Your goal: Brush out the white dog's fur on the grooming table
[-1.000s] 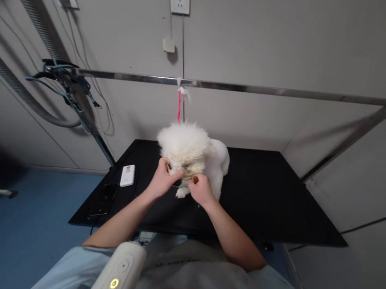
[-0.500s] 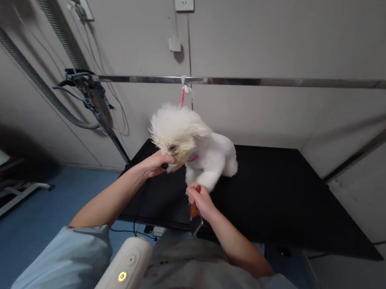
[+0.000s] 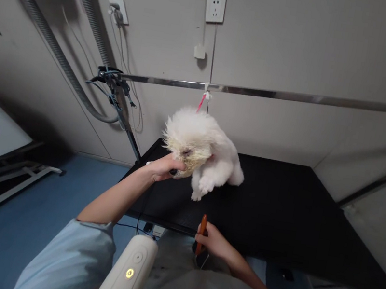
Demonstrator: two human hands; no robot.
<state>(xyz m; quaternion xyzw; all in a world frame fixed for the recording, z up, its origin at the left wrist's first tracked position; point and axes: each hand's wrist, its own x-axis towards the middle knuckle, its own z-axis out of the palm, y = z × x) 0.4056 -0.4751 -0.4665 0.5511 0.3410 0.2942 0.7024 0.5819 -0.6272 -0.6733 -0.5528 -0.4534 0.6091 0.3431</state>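
Observation:
A fluffy white dog (image 3: 222, 156) sits on the black grooming table (image 3: 277, 211), its head bent toward the left. My left hand (image 3: 165, 167) is closed round the dog's muzzle, thumb on top near the dark nose. Close to the table's front edge, my right hand (image 3: 213, 240) grips a slicker brush (image 3: 202, 229) by its orange-brown handle. The brush head points down toward my apron and is partly hidden. A gap separates the brush from the dog.
A pink loop (image 3: 201, 102) ties the dog to a metal bar (image 3: 274, 95) above the table. Ribbed dryer hoses (image 3: 56, 54) and a dark clamp stand at left. A white device (image 3: 127, 271) with a yellow light juts up in front of my chest.
My right hand has drawn back from the dog's front leg toward my body, with the brush turned handle-up. My left hand stays on the muzzle. The view has shifted left.

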